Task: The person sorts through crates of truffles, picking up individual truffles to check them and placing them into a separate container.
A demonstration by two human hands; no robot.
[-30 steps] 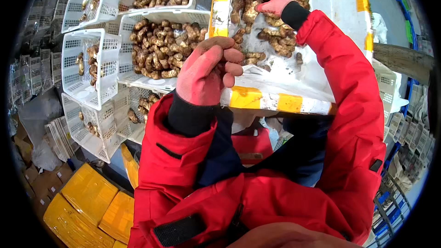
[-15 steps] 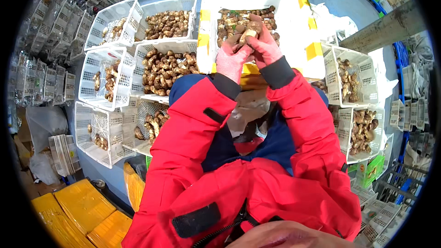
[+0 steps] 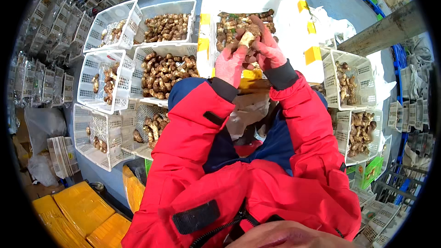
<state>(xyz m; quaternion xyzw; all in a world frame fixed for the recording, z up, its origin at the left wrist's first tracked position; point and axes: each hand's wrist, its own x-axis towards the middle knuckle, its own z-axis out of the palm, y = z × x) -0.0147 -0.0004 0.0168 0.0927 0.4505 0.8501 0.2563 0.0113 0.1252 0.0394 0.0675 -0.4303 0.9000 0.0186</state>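
Both my hands wear pink gloves with dirt-darkened fingers and meet over the near part of a white foam box (image 3: pixel 296 41). Between them is a mushroom (image 3: pixel 247 40) with a pale stem and a brown cap. My left hand (image 3: pixel 231 63) closes on it from the left, fingers curled. From the other side my right hand (image 3: pixel 267 51) grips it too, some fingers hiding part of the cap. More brown shows below the stem, but I cannot make out whether it is another mushroom. Rows of long brown mushrooms (image 3: pixel 226 25) lie inside the box beyond my hands.
Left of the box stand white mesh crates of mushrooms, one holding a dense pile (image 3: pixel 166 71). On the right are two more mushroom crates (image 3: pixel 360 94). A grey post (image 3: pixel 383 30) slants in at upper right. Yellow-wrapped packages (image 3: pixel 85 204) lie at lower left.
The mushroom has turned in my hands, its pale stem now facing up more. My right hand has shifted slightly right and its fingers have moved around the cap.
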